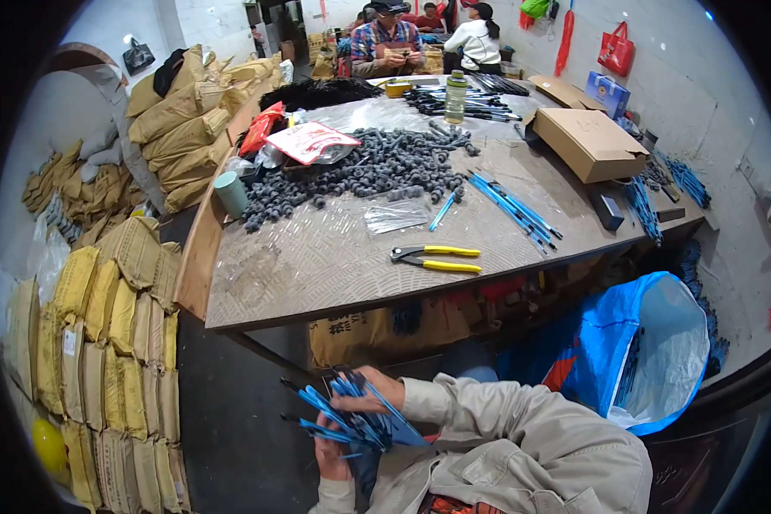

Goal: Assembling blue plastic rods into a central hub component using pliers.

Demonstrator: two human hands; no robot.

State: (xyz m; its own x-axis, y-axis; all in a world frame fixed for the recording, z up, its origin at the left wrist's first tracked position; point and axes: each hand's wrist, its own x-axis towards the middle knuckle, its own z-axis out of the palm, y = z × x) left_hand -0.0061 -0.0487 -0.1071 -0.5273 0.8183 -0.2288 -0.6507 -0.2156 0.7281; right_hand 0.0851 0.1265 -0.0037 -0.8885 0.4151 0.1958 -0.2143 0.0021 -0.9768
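A loose bundle of black-tipped blue rods (317, 403) lies across both hands, above the lap and below the near edge of the counter (274, 291). The right hand (371, 390) is on the bundle's upper side, its grip partly closed with fingers curled over the rods. The left hand (328, 452) supports the lower side, its grip bent around the rods near their black ends; some fingertips are hidden. The tips poke out past both hands to the left.

At the right, an open blue woven sack (608, 334) with a white inner face has slender rods inside along its left wall. On the counter, a cardboard box (604, 141) hides its contents, and a teal cup (230, 194) stands beside a heap of grey ridged plugs (343, 176). Brown paper sacks (120, 343) are stacked at the left, their contents out of sight.
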